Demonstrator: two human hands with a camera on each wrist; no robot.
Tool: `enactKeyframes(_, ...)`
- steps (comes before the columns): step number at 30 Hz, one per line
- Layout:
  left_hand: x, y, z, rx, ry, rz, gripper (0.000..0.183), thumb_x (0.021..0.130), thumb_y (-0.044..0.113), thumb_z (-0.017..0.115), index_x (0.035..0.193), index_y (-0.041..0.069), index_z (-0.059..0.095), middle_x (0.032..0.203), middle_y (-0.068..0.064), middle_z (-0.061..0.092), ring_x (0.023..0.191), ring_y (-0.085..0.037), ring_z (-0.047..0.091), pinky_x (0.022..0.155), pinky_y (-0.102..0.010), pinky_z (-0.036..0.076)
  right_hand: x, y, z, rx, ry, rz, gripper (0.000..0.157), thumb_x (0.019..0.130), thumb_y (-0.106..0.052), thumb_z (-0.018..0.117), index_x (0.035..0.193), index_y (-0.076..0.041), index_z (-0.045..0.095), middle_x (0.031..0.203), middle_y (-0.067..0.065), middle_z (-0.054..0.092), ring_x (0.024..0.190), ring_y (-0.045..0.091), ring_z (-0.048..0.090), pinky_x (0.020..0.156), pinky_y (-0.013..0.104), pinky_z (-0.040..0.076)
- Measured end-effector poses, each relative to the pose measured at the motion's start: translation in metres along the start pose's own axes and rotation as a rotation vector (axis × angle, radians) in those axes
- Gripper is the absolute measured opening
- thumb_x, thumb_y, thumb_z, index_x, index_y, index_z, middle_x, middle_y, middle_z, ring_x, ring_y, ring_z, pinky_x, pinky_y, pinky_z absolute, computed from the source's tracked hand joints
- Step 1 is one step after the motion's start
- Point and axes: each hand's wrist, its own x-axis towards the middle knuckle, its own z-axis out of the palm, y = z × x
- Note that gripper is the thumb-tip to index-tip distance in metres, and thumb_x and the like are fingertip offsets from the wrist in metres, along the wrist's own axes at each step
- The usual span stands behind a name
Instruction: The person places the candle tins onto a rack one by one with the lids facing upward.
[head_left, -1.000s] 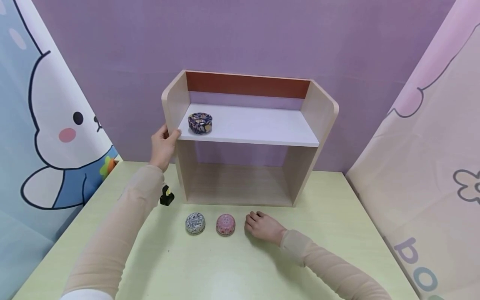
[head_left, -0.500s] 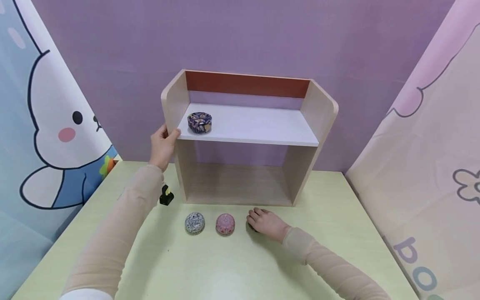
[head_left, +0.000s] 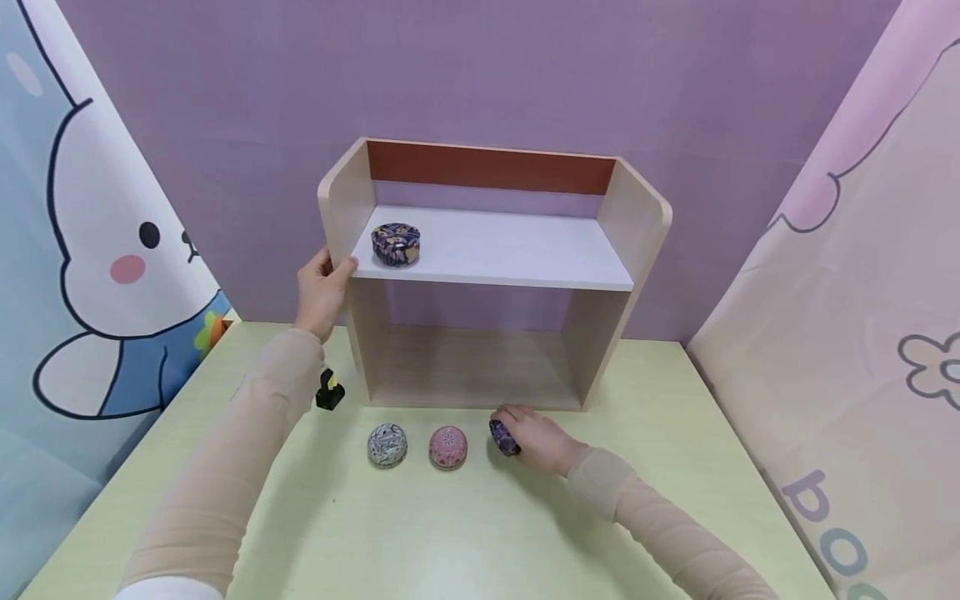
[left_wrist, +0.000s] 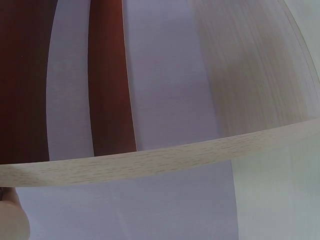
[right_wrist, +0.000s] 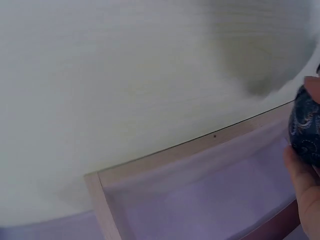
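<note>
So the big change is in front of the shelf unit, a pale wood-look one with a white upper board point(head_left: 633, 221). Half a second ago the bare right hand point(head_left: 538, 437) was mostly covering a round, dark blue-purple patterned tin point(head_left: 505, 437); now that tin is showing and tipping up on its side. The fingers are pinching it, so I'd say the grasp is made and it's starting to leave the pale yellow-green table point(head_left: 420, 533), though I can't tell if its edge is still touching.

Left of it, also in front of the unit, a round pink floral tin point(head_left: 447, 447) and a round grey-white leafy one point(head_left: 387, 445) are staying put, untouched. Further back, the bare left hand point(head_left: 321, 296) is still gripping the unit's left panel, probably steadying it. Farthest off, another dark, multicoloured patterned tin point(head_left: 396, 244) is sitting at the left of its white board.
</note>
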Motion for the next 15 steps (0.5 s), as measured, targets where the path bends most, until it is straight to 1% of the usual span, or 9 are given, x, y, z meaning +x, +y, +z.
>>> enactKeyframes(4,-0.0001,0.0002,-0.0003,0.002,-0.008,-0.011,0.046,0.091,0.026,0.052,0.135,0.016,0.046,0.134,-0.009,0.048,0.113,-0.018,0.045,0.101,-0.040,0.036,0.0022,-0.0015,-0.0026,0.245,0.015,0.123,0.058,0.068,-0.006,0.074,0.120,-0.004,0.049,0.115,0.011,0.056,0.106,0.026,0.056,0.091,0.036,0.046)
enactKeyframes(8,-0.0002,0.0010,-0.0001,0.005,-0.011,-0.007,0.046,0.091,0.027,0.052,0.135,0.015,0.046,0.133,-0.009,0.048,0.113,-0.018,0.045,0.101,-0.040,0.036,0.0037,-0.0026,-0.0029,0.485,0.024,0.273,0.067,0.064,-0.005,0.076,0.123,-0.006,0.046,0.115,0.011,0.056,0.106,0.027,0.055,0.091,0.040,0.045)
enactKeyframes(10,0.0003,0.0008,-0.0001,0.007,-0.008,-0.004,0.046,0.091,0.026,0.052,0.134,0.014,0.046,0.132,-0.010,0.049,0.112,-0.018,0.045,0.100,-0.039,0.037,0.0045,-0.0029,-0.0018,0.582,0.042,0.337,0.070,0.062,-0.005,0.077,0.124,-0.007,0.045,0.113,0.012,0.057,0.104,0.028,0.056,0.090,0.041,0.046)
enactKeyframes(15,0.0000,0.0001,0.0003,0.011,0.001,-0.004,0.045,0.090,0.026,0.052,0.133,0.014,0.048,0.130,-0.010,0.050,0.110,-0.016,0.046,0.099,-0.038,0.038,0.0076,-0.0048,-0.0011,0.761,0.115,0.447,0.072,0.061,-0.006,0.079,0.124,-0.004,0.043,0.114,0.017,0.056,0.105,0.033,0.056,0.089,0.046,0.046)
